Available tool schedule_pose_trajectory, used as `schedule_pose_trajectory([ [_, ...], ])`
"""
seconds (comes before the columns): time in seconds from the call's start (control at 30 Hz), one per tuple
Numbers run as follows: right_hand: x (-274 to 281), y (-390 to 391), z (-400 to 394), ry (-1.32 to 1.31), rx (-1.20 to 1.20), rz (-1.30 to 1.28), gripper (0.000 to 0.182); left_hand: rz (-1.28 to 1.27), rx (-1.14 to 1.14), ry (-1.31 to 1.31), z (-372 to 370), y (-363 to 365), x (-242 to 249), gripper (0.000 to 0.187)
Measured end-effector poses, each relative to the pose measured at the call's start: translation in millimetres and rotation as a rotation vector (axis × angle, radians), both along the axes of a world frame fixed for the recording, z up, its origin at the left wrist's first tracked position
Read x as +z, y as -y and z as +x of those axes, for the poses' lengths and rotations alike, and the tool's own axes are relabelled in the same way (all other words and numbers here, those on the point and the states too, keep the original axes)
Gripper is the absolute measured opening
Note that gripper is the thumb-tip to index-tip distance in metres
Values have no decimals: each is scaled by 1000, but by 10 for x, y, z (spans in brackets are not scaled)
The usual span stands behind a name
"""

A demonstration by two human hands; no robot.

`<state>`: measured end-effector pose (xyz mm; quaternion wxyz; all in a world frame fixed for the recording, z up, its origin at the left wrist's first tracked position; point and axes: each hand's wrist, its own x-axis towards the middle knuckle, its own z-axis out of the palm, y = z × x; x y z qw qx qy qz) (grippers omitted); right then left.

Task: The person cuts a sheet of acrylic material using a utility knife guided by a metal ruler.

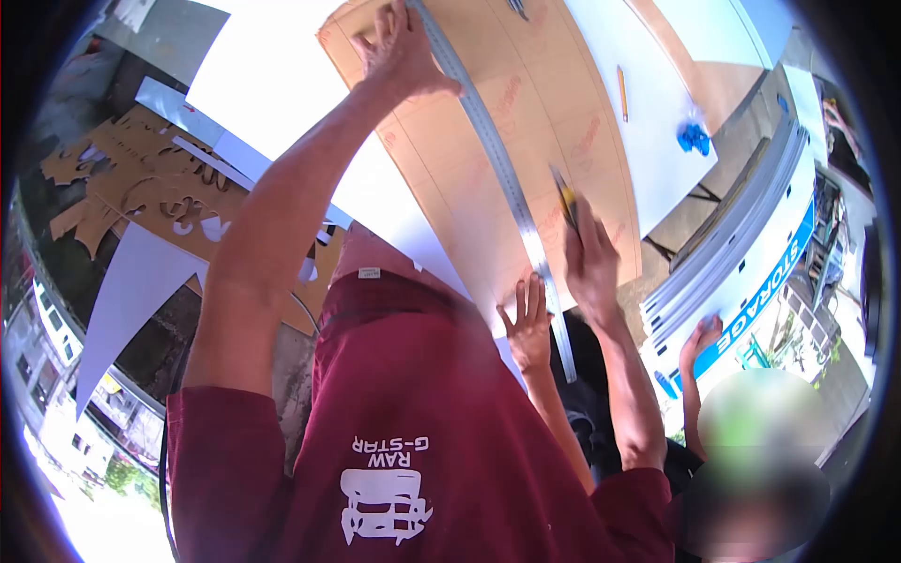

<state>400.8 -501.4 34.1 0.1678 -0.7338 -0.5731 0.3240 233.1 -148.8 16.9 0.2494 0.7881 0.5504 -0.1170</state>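
Observation:
A long metal ruler (502,174) lies across a brown sheet (450,159) marked with pencil lines and red print. Near the ruler's far end my left hand (402,58) presses down with its fingers spread. My right hand (589,258) is closed around a yellow and black cutter (567,199), whose blade points up and away, to the right of the ruler. Another person's hand (528,324) rests at the ruler's near end, at the sheet's lower edge.
A pencil (622,94) and a crumpled blue thing (694,138) lie on white board at the right. Cut brown scraps (141,178) are at the left. The co-worker's other hand (702,338) is by the STORAGE sign (765,286). Another tool (517,8) sits at the far edge.

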Motion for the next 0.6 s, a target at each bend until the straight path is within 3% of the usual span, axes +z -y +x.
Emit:
schedule_pose_trajectory([
  [0.03,135,-550,26,19,24,36,56,-3,1,6,-20,21,-47,159],
  [0.07,250,-1079,16,8,32,54,55,217,-10,66,-62,90,-154,151],
  [0.23,206,-2679,-251,81,112,26,49,178,0,50,-45,87,-82,150],
  [0.33,-103,-3154,-289,127,164,301,45,171,7,64,-45,100,-48,149],
  [0.6,-372,-3511,-395,105,183,367,42,122,24,25,-31,86,23,147],
])
